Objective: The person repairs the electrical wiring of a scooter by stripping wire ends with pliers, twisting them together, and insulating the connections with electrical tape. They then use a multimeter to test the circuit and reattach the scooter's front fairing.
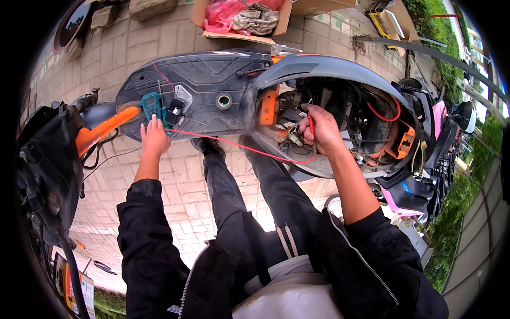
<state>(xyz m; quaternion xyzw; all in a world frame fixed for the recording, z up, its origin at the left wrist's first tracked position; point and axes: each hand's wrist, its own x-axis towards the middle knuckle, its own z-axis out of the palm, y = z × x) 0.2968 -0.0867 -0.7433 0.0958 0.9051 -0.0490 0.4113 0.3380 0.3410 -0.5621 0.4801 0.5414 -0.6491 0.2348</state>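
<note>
My right hand (pixel 325 132) is closed round a red test probe (pixel 311 125), held over wires and pale connectors (pixel 294 136) in the scooter's opened body (pixel 319 66). The probe's tip is hidden. From it a red lead (pixel 234 144) sags across to the left, towards a teal multimeter (pixel 150 102) lying on the scooter's black footboard (pixel 207 80). My left hand (pixel 154 139) reaches to the meter's lower part, fingers stretched out and touching it. Beside the meter sit a small black part (pixel 175 106) and a silvery metal plate (pixel 183 97).
An orange bar (pixel 109 129) slants up at the left, by the scooter's dark front. Beyond the footboard stands a cardboard box (pixel 265 39) with red plastic and a grey cloth. Other scooters (pixel 406 191) crowd the right side. Brick paving (pixel 180 212) lies below.
</note>
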